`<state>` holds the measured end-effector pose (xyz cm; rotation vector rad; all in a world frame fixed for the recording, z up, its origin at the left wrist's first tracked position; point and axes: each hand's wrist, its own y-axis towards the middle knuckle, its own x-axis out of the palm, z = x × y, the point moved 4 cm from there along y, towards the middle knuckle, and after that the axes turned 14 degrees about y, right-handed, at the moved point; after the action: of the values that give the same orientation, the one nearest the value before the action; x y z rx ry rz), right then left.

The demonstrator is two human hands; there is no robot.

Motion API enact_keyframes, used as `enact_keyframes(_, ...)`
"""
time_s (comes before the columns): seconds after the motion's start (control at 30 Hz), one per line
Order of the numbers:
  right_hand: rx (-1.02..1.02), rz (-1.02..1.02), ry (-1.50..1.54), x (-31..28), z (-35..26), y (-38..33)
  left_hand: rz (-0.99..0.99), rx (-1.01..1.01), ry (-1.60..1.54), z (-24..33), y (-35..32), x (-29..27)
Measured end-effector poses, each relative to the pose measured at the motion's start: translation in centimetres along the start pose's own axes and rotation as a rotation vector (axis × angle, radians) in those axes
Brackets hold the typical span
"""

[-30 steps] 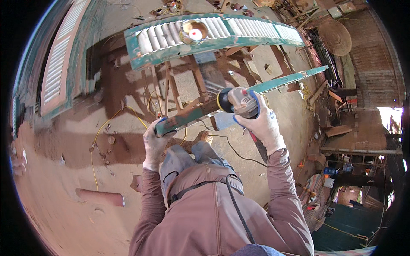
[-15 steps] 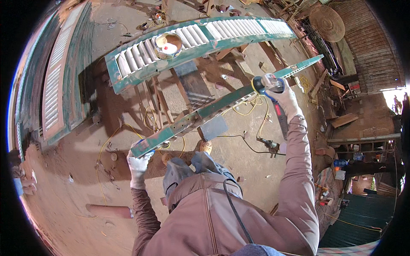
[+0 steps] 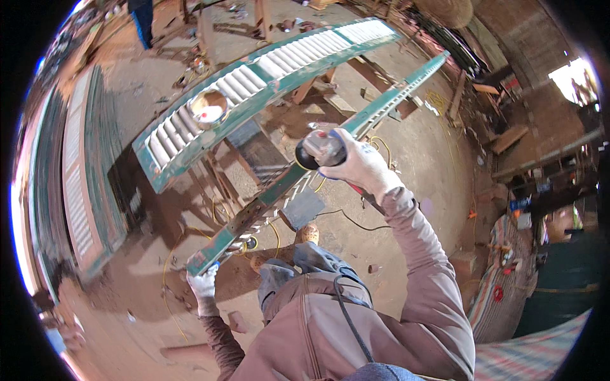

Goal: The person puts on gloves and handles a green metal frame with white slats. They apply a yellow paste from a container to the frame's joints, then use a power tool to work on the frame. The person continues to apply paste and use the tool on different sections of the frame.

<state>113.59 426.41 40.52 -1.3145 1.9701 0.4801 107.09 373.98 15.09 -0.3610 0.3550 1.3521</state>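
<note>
A long, narrow green shutter frame (image 3: 251, 209), seen edge on with slats along its side, slants from near my left knee toward the far right. My left hand (image 3: 203, 284), in a white glove, is closed around its near end. In my right hand (image 3: 365, 166), also gloved, I grip an angle grinder (image 3: 327, 149) by its body. Its round disc lies at the frame's upper edge, around the middle of the length; whether it touches, I cannot tell. The grinder's handle is partly hidden under my right hand and wrist.
Beyond the frame lies another green shutter with white slats (image 3: 298, 54), bearing an open can (image 3: 208, 109). Several shutters (image 3: 76, 184) lean at the left. Yellow cords (image 3: 277, 238) and a black cord (image 3: 356, 217) trail over the floor. A striped cloth (image 3: 534, 349) lies at lower right.
My right hand has brought the grinder left along the frame, from its far part to near the middle. My left hand still holds the near end. The whole view has shifted somewhat.
</note>
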Motion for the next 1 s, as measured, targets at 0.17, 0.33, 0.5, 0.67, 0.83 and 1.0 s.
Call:
enact_keyframes(0.17,0.128,0.269,0.155,-4.7,4.0,-1.4,-0.096,-0.105,0.106,0.2,1.1,-0.1)
enact_keyframes(0.33,0.396,0.551,1.081,-3.9,13.8,-11.4,-0.131,0.055,-0.165,3.0,0.8,-1.2)
enact_keyframes(0.5,0.542,0.821,1.438,-2.0,21.8,-25.7,-0.406,0.002,-0.35,6.7,1.4,-1.2)
enact_keyframes(0.67,0.566,0.922,1.676,-1.2,34.1,-31.3,-0.35,0.025,-0.102,-0.8,6.4,-7.0)
enact_keyframes(0.83,0.493,1.001,1.742,-6.2,42.5,-33.3,-0.051,-0.097,0.444,8.5,5.3,-3.3)
enact_keyframes(1.0,0.487,1.078,1.785,-11.1,51.1,-33.9,0.348,0.316,1.094,22.6,4.0,8.0)
